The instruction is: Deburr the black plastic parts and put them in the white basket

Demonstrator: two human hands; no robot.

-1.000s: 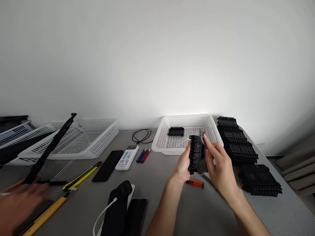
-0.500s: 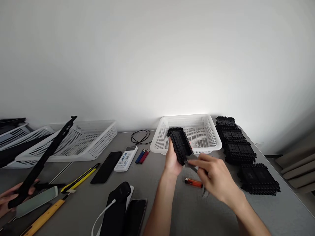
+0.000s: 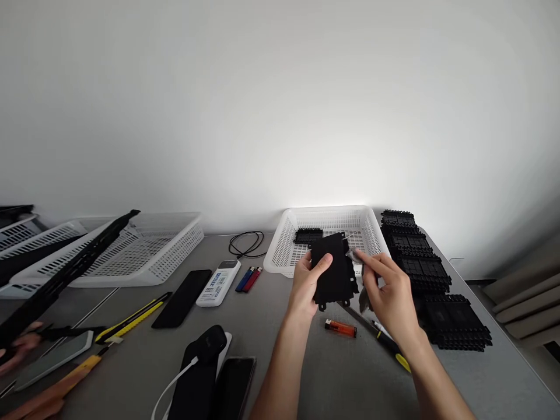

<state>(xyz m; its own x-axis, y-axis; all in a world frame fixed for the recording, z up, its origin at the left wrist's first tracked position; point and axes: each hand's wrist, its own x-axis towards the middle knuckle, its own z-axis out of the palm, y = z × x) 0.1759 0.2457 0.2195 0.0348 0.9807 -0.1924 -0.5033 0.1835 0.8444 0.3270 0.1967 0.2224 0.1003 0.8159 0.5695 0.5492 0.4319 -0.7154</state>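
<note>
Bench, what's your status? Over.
Left hand gripping black panel. Right hand pinching something grey at panel's edge. Orange lighter lies nearby, touching neither hand.

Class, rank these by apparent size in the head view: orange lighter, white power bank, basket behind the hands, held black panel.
1. basket
2. black panel
3. white power bank
4. orange lighter

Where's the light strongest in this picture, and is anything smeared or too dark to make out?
Head view: the wall is brightest just above the rightmost white basket; head view, lower left: a co-worker's hand looks motion-blurred; head view, centre: the black plate in the left hand shows little surface detail.
</note>
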